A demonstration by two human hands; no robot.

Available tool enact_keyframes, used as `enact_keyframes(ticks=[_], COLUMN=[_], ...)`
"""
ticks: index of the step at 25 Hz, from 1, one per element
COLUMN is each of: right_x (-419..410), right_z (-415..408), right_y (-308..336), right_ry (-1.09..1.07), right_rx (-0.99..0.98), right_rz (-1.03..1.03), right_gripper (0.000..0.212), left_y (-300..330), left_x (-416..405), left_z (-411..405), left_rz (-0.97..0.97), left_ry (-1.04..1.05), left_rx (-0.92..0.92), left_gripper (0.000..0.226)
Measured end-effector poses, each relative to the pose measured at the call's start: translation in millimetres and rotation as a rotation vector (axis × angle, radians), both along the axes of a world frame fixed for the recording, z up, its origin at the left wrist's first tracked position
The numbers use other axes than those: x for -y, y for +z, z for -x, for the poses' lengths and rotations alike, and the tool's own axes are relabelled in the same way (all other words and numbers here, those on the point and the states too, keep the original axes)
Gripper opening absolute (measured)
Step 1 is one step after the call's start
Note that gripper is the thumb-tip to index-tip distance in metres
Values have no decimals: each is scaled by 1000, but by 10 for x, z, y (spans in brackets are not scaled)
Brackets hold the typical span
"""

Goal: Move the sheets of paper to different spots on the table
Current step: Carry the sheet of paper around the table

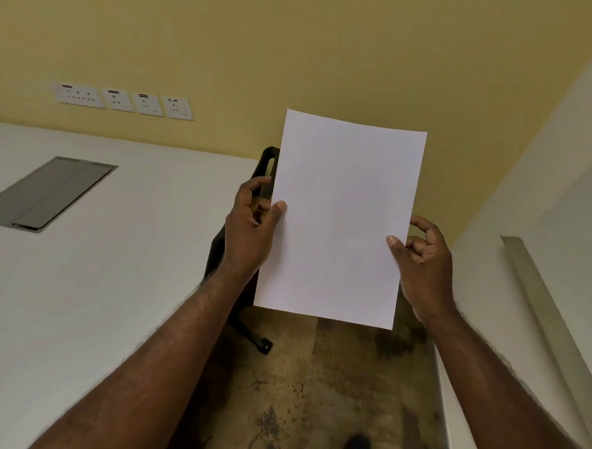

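A blank white sheet of paper (341, 220) is held up in the air in front of me, over the gap between two tables. My left hand (251, 230) pinches its left edge, thumb on the front. My right hand (423, 262) pinches its right edge the same way. I cannot tell whether it is one sheet or a thin stack. The white table (89, 282) lies to my left, with no paper on the part I see.
A grey cable hatch (46, 194) is set into the left table. A black chair (241, 255) stands behind the paper on the brown floor (313, 390). Another white surface (539, 271) runs along the right. Wall sockets (122, 101) sit on the yellow wall.
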State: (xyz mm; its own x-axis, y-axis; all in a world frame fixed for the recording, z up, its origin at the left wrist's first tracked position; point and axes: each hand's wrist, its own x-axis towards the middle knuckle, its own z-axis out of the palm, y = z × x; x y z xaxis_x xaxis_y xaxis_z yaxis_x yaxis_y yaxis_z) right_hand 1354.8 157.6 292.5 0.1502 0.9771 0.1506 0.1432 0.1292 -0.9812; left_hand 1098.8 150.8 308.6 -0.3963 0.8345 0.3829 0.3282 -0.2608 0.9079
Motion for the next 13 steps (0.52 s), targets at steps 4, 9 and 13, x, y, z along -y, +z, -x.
enact_keyframes(ticks=[4,9,13], right_x=[-1049,-2037,-2640], right_z=[68,377,885], right_y=[39,156,184], right_ry=[184,416,555], right_rx=[26,57,55], right_rz=[-23,-37,-64], right_gripper=[43,41,40], left_y=[19,107,73], left_x=[-606,-1011,-1240], left_z=[-29,139,443], left_rz=[15,36,44], left_ry=[177,363,505], left_rx=[26,13,15], left_gripper=[37,33,15])
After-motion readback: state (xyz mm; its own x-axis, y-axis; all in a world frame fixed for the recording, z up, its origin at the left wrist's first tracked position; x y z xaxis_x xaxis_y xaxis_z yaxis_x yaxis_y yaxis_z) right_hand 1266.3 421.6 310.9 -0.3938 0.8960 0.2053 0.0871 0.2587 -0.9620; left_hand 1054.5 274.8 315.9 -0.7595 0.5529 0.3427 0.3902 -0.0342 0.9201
